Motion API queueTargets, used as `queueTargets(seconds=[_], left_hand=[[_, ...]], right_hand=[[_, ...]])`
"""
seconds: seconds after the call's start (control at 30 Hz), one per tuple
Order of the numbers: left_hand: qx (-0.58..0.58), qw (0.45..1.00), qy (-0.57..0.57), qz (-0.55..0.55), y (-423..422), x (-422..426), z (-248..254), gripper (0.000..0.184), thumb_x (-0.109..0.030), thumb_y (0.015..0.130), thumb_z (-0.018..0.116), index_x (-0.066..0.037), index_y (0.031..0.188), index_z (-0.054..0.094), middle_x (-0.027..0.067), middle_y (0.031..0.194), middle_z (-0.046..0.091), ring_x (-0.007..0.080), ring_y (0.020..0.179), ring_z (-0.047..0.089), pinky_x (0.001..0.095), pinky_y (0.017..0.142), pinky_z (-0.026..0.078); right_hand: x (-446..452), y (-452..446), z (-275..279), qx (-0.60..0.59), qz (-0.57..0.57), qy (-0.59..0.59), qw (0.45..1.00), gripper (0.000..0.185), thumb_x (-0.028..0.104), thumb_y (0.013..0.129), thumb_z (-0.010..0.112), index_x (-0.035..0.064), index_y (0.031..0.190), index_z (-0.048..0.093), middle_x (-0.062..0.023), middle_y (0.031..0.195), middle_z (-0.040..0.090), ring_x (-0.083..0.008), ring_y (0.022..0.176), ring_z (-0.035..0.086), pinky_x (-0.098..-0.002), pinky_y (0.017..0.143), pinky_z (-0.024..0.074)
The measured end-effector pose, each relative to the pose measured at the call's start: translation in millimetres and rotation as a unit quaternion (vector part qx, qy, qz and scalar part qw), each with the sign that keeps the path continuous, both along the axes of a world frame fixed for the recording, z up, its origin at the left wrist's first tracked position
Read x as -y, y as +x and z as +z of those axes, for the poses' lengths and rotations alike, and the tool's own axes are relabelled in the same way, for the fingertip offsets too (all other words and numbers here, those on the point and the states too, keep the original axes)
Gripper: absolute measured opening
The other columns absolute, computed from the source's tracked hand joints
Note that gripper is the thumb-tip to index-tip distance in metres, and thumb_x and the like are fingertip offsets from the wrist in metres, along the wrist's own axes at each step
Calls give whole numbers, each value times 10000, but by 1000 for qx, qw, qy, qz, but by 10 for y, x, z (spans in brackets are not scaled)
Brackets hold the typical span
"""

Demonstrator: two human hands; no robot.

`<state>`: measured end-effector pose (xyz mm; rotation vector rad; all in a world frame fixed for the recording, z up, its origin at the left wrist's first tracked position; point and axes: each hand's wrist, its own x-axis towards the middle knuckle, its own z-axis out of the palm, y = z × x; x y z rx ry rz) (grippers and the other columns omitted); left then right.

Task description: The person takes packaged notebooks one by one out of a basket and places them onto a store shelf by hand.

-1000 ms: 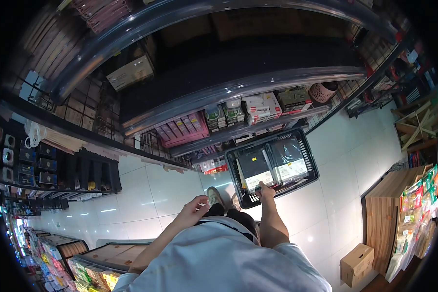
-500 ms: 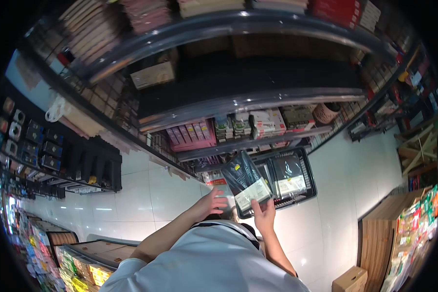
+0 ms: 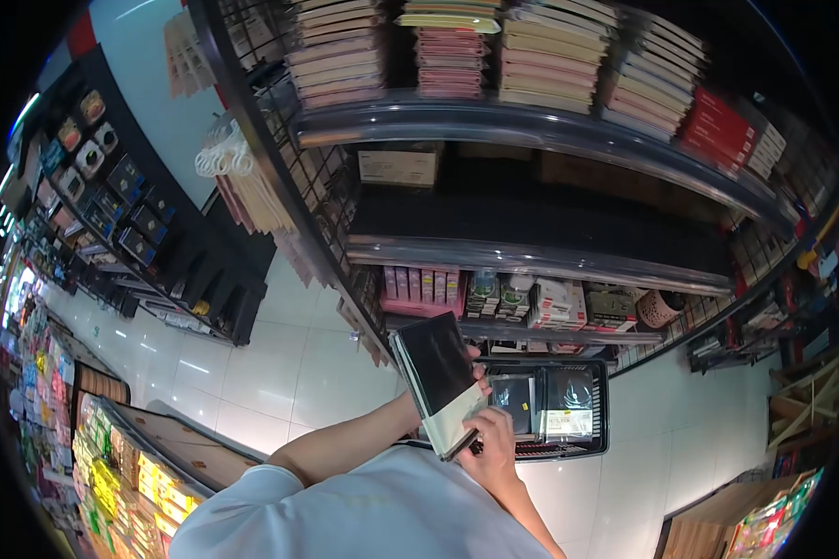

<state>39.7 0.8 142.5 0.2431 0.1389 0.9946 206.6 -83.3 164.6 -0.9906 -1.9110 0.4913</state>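
A stack of black wrapped packages (image 3: 435, 365) with pale label bands is held up in front of my chest. My right hand (image 3: 492, 447) grips its lower right corner, thumb over the pale band. My left hand (image 3: 477, 365) is mostly hidden behind the stack, with fingertips curling round its right edge. Beyond the hands, a black basket (image 3: 603, 410) on the floor holds more black packages (image 3: 569, 399) with pale labels.
A shelf rack (image 3: 531, 261) stands ahead, with stacked pastel notebooks (image 3: 548, 56) above and small boxes (image 3: 557, 303) below. A bare dark shelf (image 3: 541, 210) lies between. Display racks line the left, and a wooden unit (image 3: 718, 522) is at lower right.
The packages have been lifted from the basket and raised up and left, now tilted. My left hand has moved from free beside the basket to the stack. The view has tipped upward.
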Motion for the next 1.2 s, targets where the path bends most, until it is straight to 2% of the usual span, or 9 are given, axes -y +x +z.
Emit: queueTargets(seconds=[0.37,0.57,0.73,0.8,0.83,0.9,1.03,1.07,1.2], left_hand=[[24,993,57,102,-210,-81,77,379,-350,990,535,-73,1249,544,128,982,608,303,950,610,482,936,477],[-182,960,26,209,-335,-69,162,369,-426,1026,497,-105,1205,542,80,968,602,211,810,628,365,849,539],[-299,895,-25,331,-333,-251,771,366,-428,1057,430,-118,1233,519,42,1024,601,150,960,598,317,883,488],[-312,862,-23,399,-359,-372,826,357,-426,1079,378,-117,1198,514,18,1008,579,132,948,580,310,879,477],[-365,851,40,376,-473,-388,816,449,-464,1090,331,-73,1237,497,41,1144,512,138,1094,463,306,1027,347],[-434,812,93,380,-611,-427,939,423,-434,1094,339,-66,1233,494,33,1128,512,135,1069,469,299,1009,361],[-432,795,164,393,-769,-527,1410,363,-246,1076,460,-9,1347,418,73,1269,525,130,1167,489,282,1034,379],[-432,779,203,406,-811,-571,1468,390,-210,1067,487,1,1379,389,81,1300,522,137,1201,487,286,1052,375],[-485,741,234,400,-971,-641,1559,615,-156,1015,542,-21,1533,239,141,1516,365,240,1372,392,355,1145,303]], right_hand=[[-281,79,584,-15,126,-167,978,400,58,845,703,19,1232,610,-181,1248,611,-336,1104,626,-392,954,497],[-494,-198,1126,-8,129,-156,979,604,180,833,773,-46,1337,527,-225,1302,602,-308,1124,651,-383,947,516],[-759,-490,1257,69,83,-22,994,754,247,812,799,-86,1388,445,-258,1303,589,-383,1133,638,-412,936,524],[-876,-551,1326,31,88,-63,994,618,222,850,750,-49,1346,500,-265,1206,633,-410,1076,651,-425,909,530],[-932,-557,1366,26,89,-89,992,599,225,862,732,-43,1345,500,-265,1167,647,-416,1041,664,-446,899,535],[-1036,-585,1524,24,66,-145,987,507,205,899,677,-27,1320,515,-247,1065,687,-420,931,702,-460,852,552],[-1402,-669,1683,-86,54,-165,981,437,172,921,659,-12,1295,526,-204,1084,694,-271,1006,694,-385,906,519],[-1507,-677,1719,-102,62,-182,976,414,132,938,649,-15,1301,515,-150,1130,678,-190,1047,644,-339,944,491],[-1995,-732,1756,-229,133,-224,938,375,65,976,609,-17,1326,502,-81,1225,629,-132,1120,584,-290,985,454]])
